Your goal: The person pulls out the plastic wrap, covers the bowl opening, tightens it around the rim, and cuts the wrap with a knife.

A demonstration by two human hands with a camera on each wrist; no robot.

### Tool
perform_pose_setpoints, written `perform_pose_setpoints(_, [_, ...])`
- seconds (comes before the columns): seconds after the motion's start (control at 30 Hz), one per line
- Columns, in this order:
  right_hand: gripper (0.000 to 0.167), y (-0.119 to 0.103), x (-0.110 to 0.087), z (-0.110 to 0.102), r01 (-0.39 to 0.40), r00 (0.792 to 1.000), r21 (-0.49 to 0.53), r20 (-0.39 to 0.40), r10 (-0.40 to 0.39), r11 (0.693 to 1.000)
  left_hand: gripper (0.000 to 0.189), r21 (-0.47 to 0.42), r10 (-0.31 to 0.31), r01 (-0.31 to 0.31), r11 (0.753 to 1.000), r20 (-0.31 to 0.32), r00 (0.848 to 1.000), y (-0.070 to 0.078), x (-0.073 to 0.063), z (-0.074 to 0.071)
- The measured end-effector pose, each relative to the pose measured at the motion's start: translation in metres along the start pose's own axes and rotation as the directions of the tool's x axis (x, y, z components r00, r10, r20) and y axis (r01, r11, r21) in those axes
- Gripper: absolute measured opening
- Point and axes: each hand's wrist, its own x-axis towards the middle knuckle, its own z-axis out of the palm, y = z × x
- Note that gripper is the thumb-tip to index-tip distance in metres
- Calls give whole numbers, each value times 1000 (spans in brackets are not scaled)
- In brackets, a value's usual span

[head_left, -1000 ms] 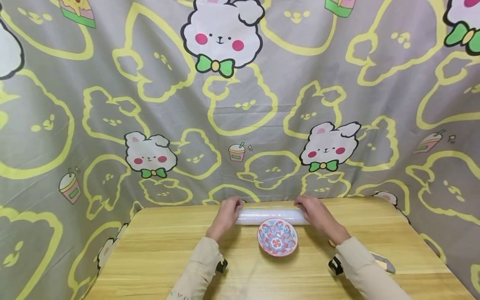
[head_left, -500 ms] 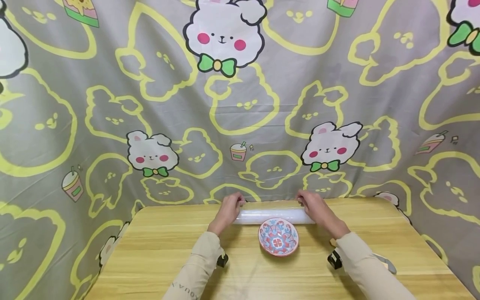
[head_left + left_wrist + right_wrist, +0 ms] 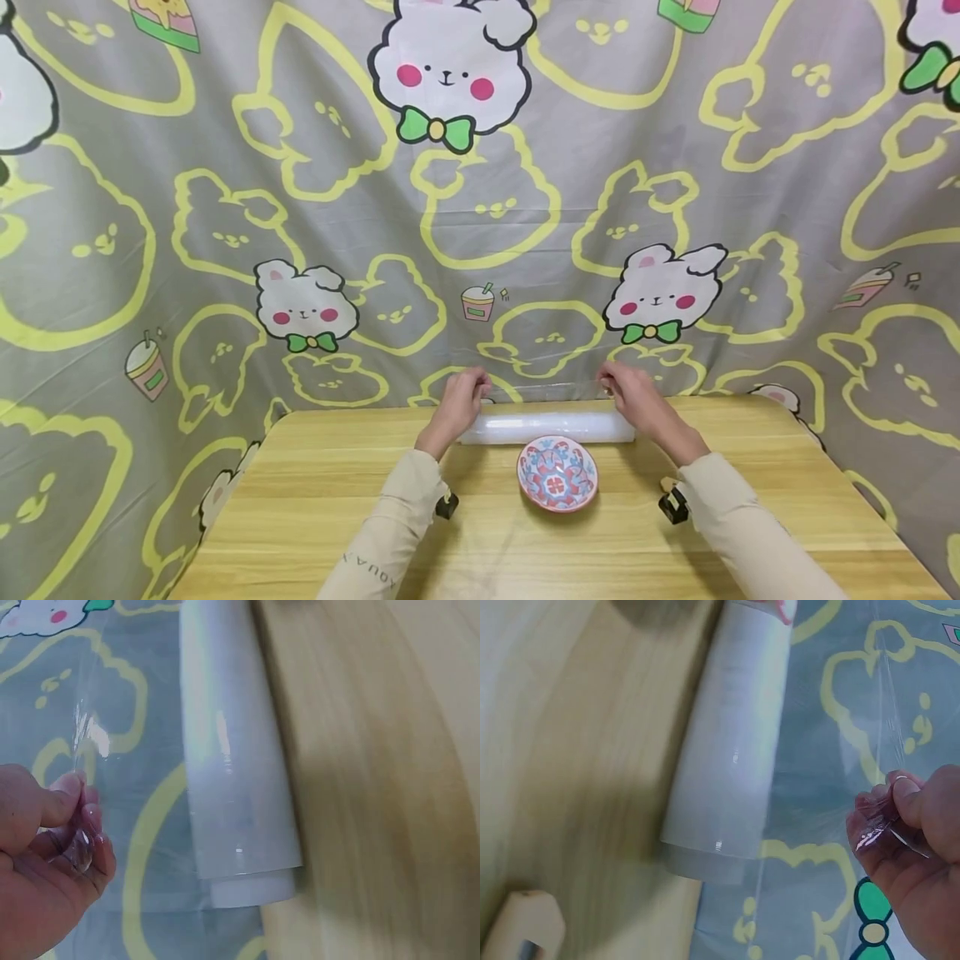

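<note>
Head view: my left hand (image 3: 459, 406) and right hand (image 3: 633, 400), a second ago resting on the cling-film roll (image 3: 547, 427), have lifted off it, each pinching a corner of the film sheet (image 3: 543, 392), so unrolling has begun; the roll lies on the counter (image 3: 315, 500) near its far edge, bowl (image 3: 557, 473) just in front, open room either side. Left wrist view: thumb and fingers (image 3: 71, 796) pinch film beside the roll's end. Right wrist view: fingers (image 3: 889, 806) pinch crumpled film, the roll at the counter's edge by the cloth backdrop (image 3: 832, 735)
</note>
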Motion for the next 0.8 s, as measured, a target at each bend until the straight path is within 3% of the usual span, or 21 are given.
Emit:
perform_pose_setpoints(0.33, [10,-4,13,-18,67,995,-24,-68,-68,997,11,-24,11,-11,1000,-16,1000,11,13,-15])
perform_pose_setpoints(0.8, [9,-13,31,-43,94,983,-28,-155,-98,995,9,-12,64,-65,998,-103,993,30,32,-39])
